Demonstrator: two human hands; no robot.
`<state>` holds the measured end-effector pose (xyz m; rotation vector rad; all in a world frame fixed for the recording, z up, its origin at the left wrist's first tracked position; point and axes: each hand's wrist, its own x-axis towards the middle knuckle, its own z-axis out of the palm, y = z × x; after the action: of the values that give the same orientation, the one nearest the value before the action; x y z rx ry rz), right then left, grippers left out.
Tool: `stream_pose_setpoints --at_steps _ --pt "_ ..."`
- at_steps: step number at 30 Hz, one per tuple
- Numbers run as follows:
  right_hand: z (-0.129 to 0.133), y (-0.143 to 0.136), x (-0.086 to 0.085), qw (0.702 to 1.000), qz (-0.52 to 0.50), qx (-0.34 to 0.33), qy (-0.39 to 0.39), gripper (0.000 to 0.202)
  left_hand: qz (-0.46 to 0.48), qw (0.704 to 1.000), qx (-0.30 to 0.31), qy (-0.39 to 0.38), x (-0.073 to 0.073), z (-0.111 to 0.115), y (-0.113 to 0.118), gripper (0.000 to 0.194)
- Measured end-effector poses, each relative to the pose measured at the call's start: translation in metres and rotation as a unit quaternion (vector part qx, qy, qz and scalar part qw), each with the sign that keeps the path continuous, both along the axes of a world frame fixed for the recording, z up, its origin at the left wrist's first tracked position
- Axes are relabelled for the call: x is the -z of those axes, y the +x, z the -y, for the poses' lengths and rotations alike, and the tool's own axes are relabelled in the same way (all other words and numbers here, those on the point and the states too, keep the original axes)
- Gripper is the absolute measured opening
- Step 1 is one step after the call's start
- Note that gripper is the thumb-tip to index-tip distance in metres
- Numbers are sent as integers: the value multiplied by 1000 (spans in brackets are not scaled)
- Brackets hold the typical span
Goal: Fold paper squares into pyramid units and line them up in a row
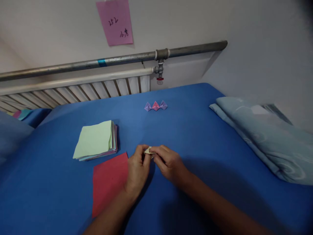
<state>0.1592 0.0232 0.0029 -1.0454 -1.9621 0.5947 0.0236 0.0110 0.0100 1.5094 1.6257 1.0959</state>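
Note:
Between my two hands is a small piece of folded pale yellow paper (148, 150), held above the blue surface. My left hand (139, 165) pinches its left side between thumb and forefinger. From the right, the thumb and fingers of my right hand (171, 163) close on the same paper. Fingers cover most of it, so its full shape is hidden. Under and beside my left wrist lies a flat red sheet of paper (110, 181). Farther off, three small folded paper pieces (156, 105), purple, pink and purple, stand in a row.
A stack of coloured paper (94, 138), light green on top, sits at the left on the blue surface (195, 130). Folded pale blue bedding (264, 137) lies at the right. Behind are a radiator (97, 88), a metal pipe (122, 58) and a pink note (116, 24).

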Motion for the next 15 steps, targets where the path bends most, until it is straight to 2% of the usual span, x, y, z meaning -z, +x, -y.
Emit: stream_pose_setpoints --at_steps 3,6,10,15 --pt "0 0 1 1000 -7 8 2 23 21 1000 -2 8 0 1 1 14" --pt "0 1 1 1000 -14 14 -8 23 116 993 14 -16 -1 2 1 16" --pt "-2 3 0 1000 -9 14 -21 26 275 956 25 -95 -5 1 -3 29" --pt "-3 5 0 999 11 -12 -28 31 373 913 37 -158 -8 -2 -12 41"
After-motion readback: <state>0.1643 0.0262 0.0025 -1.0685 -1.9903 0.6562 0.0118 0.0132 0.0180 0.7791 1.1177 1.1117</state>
